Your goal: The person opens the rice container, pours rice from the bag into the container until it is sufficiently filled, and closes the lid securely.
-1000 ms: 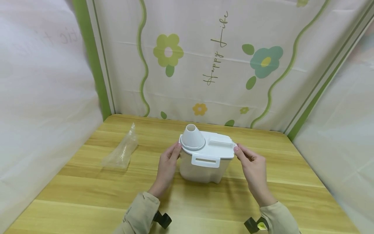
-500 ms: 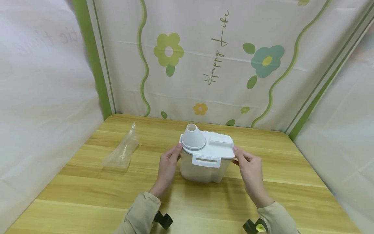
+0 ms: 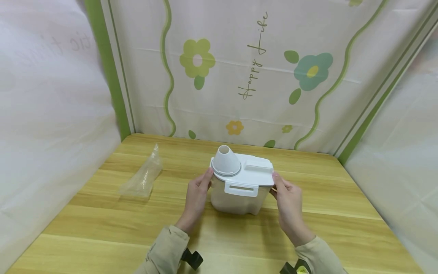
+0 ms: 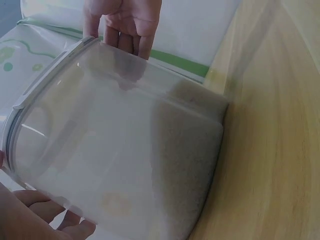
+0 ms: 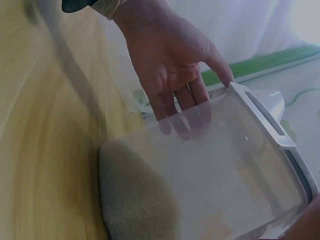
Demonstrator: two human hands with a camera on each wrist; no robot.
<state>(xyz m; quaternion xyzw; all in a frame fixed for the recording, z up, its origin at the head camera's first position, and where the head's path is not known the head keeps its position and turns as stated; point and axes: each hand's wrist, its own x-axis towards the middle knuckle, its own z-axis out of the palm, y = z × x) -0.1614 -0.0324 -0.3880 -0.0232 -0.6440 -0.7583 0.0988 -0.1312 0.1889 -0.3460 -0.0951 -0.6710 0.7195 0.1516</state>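
Observation:
A translucent plastic storage container [image 3: 236, 199] stands upright on the wooden table, its white lid [image 3: 251, 177] on top. A white cone-shaped spout cap [image 3: 226, 161] rises from the lid's left end. Pale grainy contents [image 4: 185, 150] fill the lower part. My left hand [image 3: 196, 194] holds the container's left end, thumb at the lid's edge and fingers along the wall. At the opposite end, my right hand [image 3: 289, 201] holds it likewise, thumb near the lid's corner. A white latch [image 3: 241, 188] hangs over the near side. Some fingertips are hidden behind the container in the head view.
Left of the container lies a crumpled clear plastic bag [image 3: 142, 177]. A flower-printed curtain [image 3: 219, 76] closes off the table's back edge, with pale curtains on both sides.
My right hand has shifted left and down along the container's right end, its thumb leaving the lid's corner tab. My left hand and the container have hardly moved.

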